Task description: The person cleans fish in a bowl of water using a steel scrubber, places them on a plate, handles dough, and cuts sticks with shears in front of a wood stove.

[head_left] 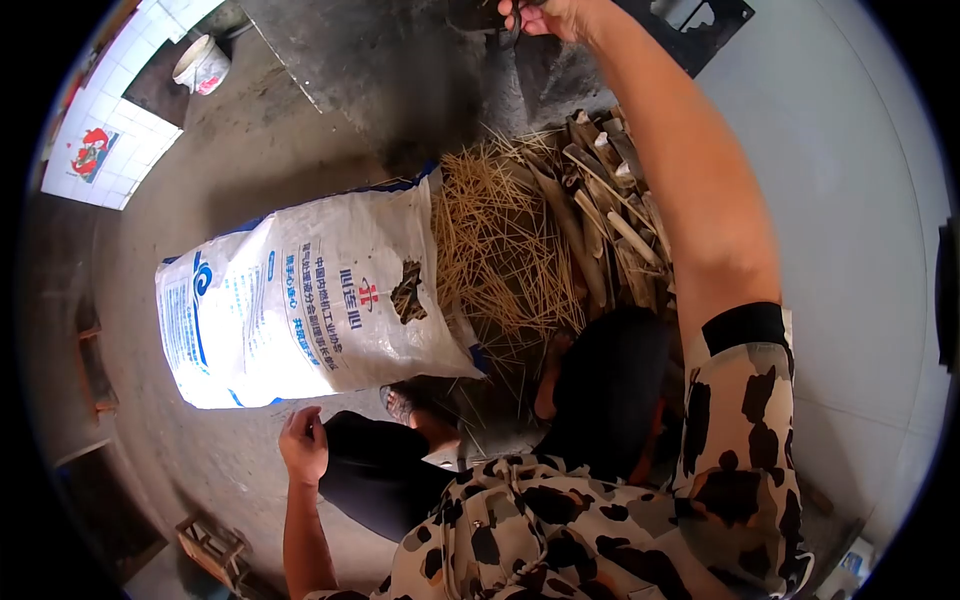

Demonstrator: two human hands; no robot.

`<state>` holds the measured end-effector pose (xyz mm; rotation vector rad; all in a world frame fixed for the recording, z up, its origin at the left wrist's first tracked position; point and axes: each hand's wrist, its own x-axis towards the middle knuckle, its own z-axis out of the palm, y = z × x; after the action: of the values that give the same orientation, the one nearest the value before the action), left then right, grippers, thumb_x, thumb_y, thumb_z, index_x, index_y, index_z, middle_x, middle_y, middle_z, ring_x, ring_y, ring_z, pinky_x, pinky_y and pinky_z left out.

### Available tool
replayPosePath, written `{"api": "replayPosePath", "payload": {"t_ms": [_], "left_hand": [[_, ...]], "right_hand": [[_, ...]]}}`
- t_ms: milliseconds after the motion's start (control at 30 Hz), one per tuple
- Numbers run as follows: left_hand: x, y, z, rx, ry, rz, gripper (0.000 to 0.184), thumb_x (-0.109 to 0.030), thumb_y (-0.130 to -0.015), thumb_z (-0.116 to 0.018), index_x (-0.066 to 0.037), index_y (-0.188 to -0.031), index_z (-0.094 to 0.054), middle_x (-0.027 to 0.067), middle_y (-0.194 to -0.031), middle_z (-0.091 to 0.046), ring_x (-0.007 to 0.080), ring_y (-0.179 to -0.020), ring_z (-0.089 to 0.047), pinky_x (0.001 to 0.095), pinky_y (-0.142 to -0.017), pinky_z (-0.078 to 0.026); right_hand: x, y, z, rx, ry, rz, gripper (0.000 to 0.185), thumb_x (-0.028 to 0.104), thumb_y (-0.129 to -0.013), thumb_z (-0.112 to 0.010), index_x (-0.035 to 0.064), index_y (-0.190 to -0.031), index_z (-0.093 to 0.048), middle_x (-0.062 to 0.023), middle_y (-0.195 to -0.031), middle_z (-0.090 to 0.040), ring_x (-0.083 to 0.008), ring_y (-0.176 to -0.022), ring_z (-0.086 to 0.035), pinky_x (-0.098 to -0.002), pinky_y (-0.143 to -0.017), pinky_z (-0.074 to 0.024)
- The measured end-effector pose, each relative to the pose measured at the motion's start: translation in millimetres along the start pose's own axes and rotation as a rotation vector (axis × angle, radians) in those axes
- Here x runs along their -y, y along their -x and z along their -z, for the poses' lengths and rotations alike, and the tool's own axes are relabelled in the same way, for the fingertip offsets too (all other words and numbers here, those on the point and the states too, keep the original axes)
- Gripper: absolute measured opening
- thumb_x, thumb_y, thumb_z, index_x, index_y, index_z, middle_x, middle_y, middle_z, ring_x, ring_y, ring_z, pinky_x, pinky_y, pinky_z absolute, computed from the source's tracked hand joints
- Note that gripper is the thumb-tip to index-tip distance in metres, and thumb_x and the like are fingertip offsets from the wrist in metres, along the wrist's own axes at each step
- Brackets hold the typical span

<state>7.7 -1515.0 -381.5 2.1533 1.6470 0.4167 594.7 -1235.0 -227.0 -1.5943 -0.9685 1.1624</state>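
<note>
My right hand (pixel 545 18) is stretched far forward at the top edge, its fingers closed around a dark, thin object (pixel 513 25) whose kind I cannot make out. It is over the dark stove-like block (pixel 400 60). Beside my left knee, my left hand (pixel 303 445) has its fingers curled together; whatever they may hold is hidden. Just ahead of that hand lies a large white woven sack (pixel 260 300) with blue and red print and a torn hole. Thin straw-like sticks (pixel 495 240) spread from its open end across the floor.
Split firewood (pixel 610 200) is piled at the right of the sticks, along a pale wall (pixel 850 200). A white bucket (pixel 203 65) stands at the upper left near a tiled block (pixel 125 130). A small wooden stool (pixel 215 555) is at the lower left.
</note>
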Motion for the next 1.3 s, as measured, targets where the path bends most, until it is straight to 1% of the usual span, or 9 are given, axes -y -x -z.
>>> {"api": "replayPosePath", "payload": {"t_ms": [267, 467, 600, 633, 667, 733, 833, 1000, 1300], "left_hand": [[-5.9, 2.8, 4.0, 0.011, -0.044, 0.067, 0.014, 0.001, -0.08, -0.059, -0.005, -0.09, -0.068, 0.0139, -0.08, -0.066, 0.0318, -0.072, -0.065, 0.038, -0.065, -0.051], [-2.7, 7.6, 4.5, 0.021, -0.048, 0.05, 0.013, -0.001, -0.081, -0.059, -0.005, -0.089, -0.068, 0.0141, -0.081, -0.066, 0.0318, -0.071, -0.064, 0.0379, -0.065, -0.051], [-5.0, 6.7, -1.6, 0.002, -0.035, 0.035, 0.013, -0.002, -0.082, -0.058, -0.004, -0.09, -0.068, 0.0143, -0.082, -0.067, 0.0311, -0.071, -0.065, 0.0375, -0.065, -0.051], [-11.0, 5.1, -0.3, 0.017, -0.031, 0.053, 0.013, -0.002, -0.083, -0.058, -0.004, -0.091, -0.068, 0.0145, -0.083, -0.067, 0.0308, -0.071, -0.065, 0.0371, -0.066, -0.052], [-14.1, 4.6, 1.1, 0.035, -0.025, 0.074, 0.013, -0.003, -0.083, -0.058, -0.004, -0.091, -0.068, 0.0146, -0.083, -0.067, 0.0305, -0.071, -0.066, 0.0368, -0.067, -0.052], [-14.3, 1.8, -0.9, 0.037, -0.011, 0.063, 0.014, -0.003, -0.084, -0.057, -0.003, -0.093, -0.068, 0.015, -0.085, -0.068, 0.0293, -0.074, -0.067, 0.0355, -0.068, -0.052], [-15.3, 2.5, -3.3, 0.018, -0.001, 0.056, 0.015, -0.004, -0.083, -0.058, -0.003, -0.094, -0.068, 0.0147, -0.087, -0.068, 0.0286, -0.076, -0.067, 0.035, -0.07, -0.053], [-14.0, 0.1, -6.4, 0.036, -0.008, 0.017, 0.016, -0.005, -0.083, -0.058, -0.005, -0.096, -0.068, 0.0143, -0.085, -0.067, 0.0287, -0.076, -0.066, 0.0362, -0.069, -0.052], [-24.7, -1.8, -9.9, 0.006, -0.005, -0.053, 0.015, -0.004, -0.083, -0.058, -0.004, -0.095, -0.067, 0.0139, -0.082, -0.066, 0.0284, -0.072, -0.065, 0.0362, -0.068, -0.051]], "right_hand": [[-29.3, 33.3, 47.0, 0.44, -0.473, -0.114, 0.008, 0.006, -0.077, -0.063, -0.0015, -0.076, -0.064, -0.02, -0.096, -0.067, -0.0331, -0.095, -0.066, -0.0577, -0.089, -0.0521], [-32.5, 125.0, 42.0, 0.281, -0.347, 0.007, 0.054, 0.007, -0.083, -0.052, 0.0089, -0.135, -0.037, -0.026, -0.121, -0.057, -0.0345, -0.116, -0.058, -0.0588, -0.097, -0.0483], [-18.1, 139.1, 49.1, 0.427, -0.41, 0.018, 0.062, 0.013, -0.085, -0.055, 0.01, -0.142, -0.031, -0.0291, -0.126, -0.055, -0.0379, -0.12, -0.056, -0.059, -0.098, -0.0463], [-14.8, 135.5, 54.9, 0.531, -0.659, -0.118, 0.008, 0.008, -0.075, -0.064, -0.0007, -0.073, -0.065, -0.0215, -0.105, -0.067, -0.0343, -0.101, -0.065, -0.0609, -0.095, -0.0475], [-12.8, 135.0, 55.8, 0.556, -0.609, -0.077, 0.01, 0.01, -0.075, -0.065, 0.0007, -0.073, -0.065, -0.0217, -0.109, -0.067, -0.0359, -0.108, -0.062, -0.0633, -0.093, -0.0467], [-19.7, 151.5, 64.9, 0.549, -0.543, 0.041, 0.063, 0.014, -0.082, -0.062, 0.0056, -0.136, -0.03, -0.0325, -0.124, -0.054, -0.0412, -0.119, -0.055, -0.0639, -0.099, -0.0438], [-51.1, 218.5, 54.3, 0.479, -0.624, 0.075, 0.085, 0.013, -0.082, -0.06, 0.011, -0.15, -0.008, -0.0341, -0.133, -0.048, -0.0418, -0.124, -0.052, -0.0635, -0.101, -0.041], [-147.0, 345.4, 29.6, 0.463, -0.685, -0.031, 0.089, 0.032, -0.087, -0.06, 0.0281, -0.155, -0.003, -0.0213, -0.13, -0.056, -0.0352, -0.115, -0.059, -0.0579, -0.09, -0.0484], [-281.2, 463.6, -47.6, 0.331, -0.996, -0.716, 0.075, 0.0, -0.086, -0.052, 0.0301, -0.149, -0.023, -0.0274, -0.129, -0.054, -0.042, -0.117, -0.057, -0.0598, -0.092, -0.0484]]}}
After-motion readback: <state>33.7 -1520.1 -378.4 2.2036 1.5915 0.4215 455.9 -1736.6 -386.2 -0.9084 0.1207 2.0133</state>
